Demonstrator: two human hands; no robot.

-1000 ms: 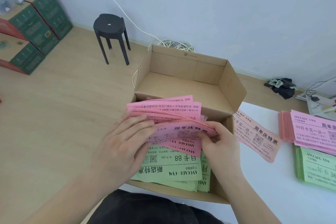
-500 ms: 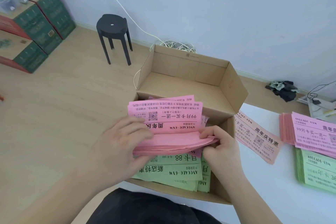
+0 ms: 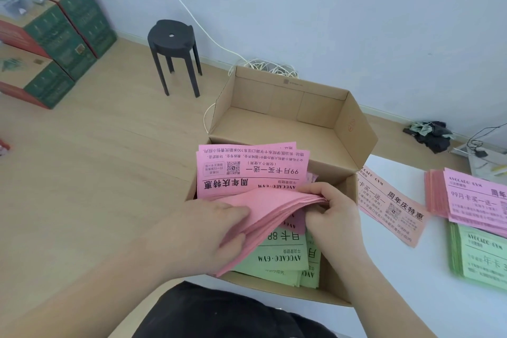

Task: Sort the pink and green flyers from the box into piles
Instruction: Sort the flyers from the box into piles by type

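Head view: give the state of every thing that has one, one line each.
box, open, flaps up
pink bundle, tilted up in the box, held at both ends
left grip, holds the bundle
right grip, pinches the bundle's edge
green flyers, flat in the box
pink pile, stacked on the table
green pile, stacked on the table
stool, upright
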